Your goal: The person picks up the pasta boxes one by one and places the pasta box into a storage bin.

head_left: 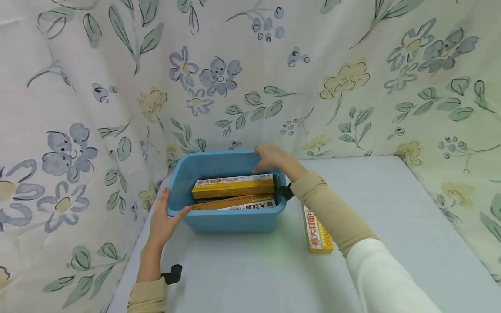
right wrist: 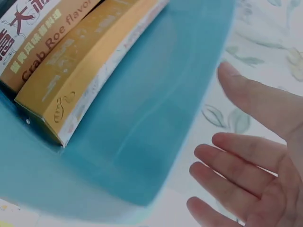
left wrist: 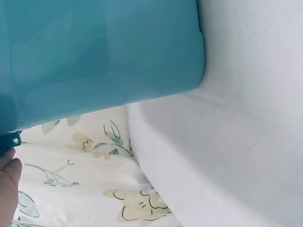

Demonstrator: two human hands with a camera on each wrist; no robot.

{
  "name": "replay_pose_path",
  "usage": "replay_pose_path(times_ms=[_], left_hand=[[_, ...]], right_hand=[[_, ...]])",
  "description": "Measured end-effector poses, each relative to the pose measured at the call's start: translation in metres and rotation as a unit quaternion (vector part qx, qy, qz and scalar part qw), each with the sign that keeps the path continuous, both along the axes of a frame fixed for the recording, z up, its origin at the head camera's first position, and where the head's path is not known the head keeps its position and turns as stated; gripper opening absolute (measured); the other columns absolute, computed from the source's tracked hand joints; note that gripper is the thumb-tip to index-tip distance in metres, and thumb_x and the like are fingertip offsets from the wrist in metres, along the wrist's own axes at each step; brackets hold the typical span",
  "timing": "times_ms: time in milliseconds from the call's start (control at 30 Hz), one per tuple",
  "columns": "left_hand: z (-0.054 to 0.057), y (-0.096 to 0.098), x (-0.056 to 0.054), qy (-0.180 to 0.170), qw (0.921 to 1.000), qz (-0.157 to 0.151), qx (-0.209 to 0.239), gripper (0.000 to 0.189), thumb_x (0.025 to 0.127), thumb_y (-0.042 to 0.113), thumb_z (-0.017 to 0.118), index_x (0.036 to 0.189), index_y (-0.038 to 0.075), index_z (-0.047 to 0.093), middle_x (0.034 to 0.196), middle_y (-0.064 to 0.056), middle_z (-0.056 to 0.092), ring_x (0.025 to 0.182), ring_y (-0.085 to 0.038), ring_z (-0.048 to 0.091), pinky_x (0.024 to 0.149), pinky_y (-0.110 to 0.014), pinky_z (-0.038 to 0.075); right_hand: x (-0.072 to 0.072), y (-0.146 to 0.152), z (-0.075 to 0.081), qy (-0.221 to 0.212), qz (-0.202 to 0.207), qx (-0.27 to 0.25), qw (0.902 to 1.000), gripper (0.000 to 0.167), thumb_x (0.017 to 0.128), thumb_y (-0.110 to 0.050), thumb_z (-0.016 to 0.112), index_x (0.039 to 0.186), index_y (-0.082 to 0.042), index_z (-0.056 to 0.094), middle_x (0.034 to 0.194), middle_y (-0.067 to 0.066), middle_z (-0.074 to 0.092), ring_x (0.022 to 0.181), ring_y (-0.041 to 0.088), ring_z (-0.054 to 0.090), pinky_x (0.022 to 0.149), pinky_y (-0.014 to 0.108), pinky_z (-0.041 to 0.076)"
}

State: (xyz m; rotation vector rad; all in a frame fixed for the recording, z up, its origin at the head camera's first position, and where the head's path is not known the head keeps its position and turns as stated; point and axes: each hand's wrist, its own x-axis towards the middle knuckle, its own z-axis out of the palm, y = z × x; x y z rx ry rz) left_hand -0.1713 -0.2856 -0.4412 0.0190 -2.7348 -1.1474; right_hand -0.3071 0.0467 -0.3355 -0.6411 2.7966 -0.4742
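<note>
A blue plastic bin (head_left: 231,222) stands on the table with long pasta boxes lying inside. The upper box (head_left: 233,187) is yellow and white with the word PASTA; a crab roe flavor box (right wrist: 45,42) lies beside it. At the bin's front left corner my left hand (head_left: 162,221) grips the rim, thumb over the edge and fingers outside. Only those fingertips (left wrist: 10,166) show in the left wrist view, under a rim tab. My right hand (head_left: 272,159) is at the back right rim; in the right wrist view its fingers are spread outside the bin.
Another yellow and white pasta box (head_left: 318,232) lies on the white table (head_left: 395,208) right of the bin, partly hidden by my right forearm. A floral cloth (head_left: 250,78) hangs behind the table and along its sides.
</note>
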Motion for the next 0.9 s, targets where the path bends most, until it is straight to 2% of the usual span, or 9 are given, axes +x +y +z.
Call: replay_pose_path(times_ms=[233,467,700,900], left_hand=[[0.001,0.000,-0.001,-0.002,1.0000,0.000,-0.003,0.093,0.089,0.040,0.066,0.156,0.005,0.011,0.161,-0.017,0.009,0.146,-0.042,0.009,0.108,-0.069,0.014],[-0.001,0.000,0.000,0.006,1.0000,0.005,-0.004,0.093,0.088,0.039,0.067,0.156,0.006,0.012,0.161,-0.018,0.011,0.144,-0.044,0.012,0.107,-0.071,0.017],[-0.001,0.000,0.000,0.004,1.0000,0.003,-0.008,0.093,0.089,0.040,0.066,0.156,0.006,0.011,0.161,-0.019,0.010,0.144,-0.045,0.011,0.107,-0.070,0.016],[0.000,0.001,0.001,0.000,1.0000,0.003,-0.006,0.093,0.089,0.040,0.066,0.156,0.006,0.011,0.161,-0.019,0.009,0.144,-0.046,0.011,0.106,-0.071,0.016]], right_hand=[[0.012,0.036,0.003,0.030,-0.007,-0.113,0.9931,0.063,0.089,-0.029,0.072,0.137,0.005,0.051,0.138,0.021,0.053,0.127,0.036,0.050,0.104,0.045,0.042],[0.033,0.074,-0.006,0.037,-0.088,-0.193,0.9765,0.063,0.093,-0.029,0.064,0.143,0.003,0.043,0.145,0.023,0.045,0.129,0.041,0.046,0.102,0.053,0.041],[0.059,0.115,-0.027,0.062,-0.170,-0.197,0.9636,0.063,0.096,-0.030,0.060,0.144,0.006,0.040,0.144,0.026,0.044,0.129,0.045,0.043,0.103,0.057,0.038],[0.081,0.146,-0.053,0.039,-0.233,-0.199,0.9509,0.069,0.097,-0.032,0.058,0.146,0.009,0.033,0.145,0.029,0.039,0.131,0.048,0.038,0.103,0.059,0.036]])
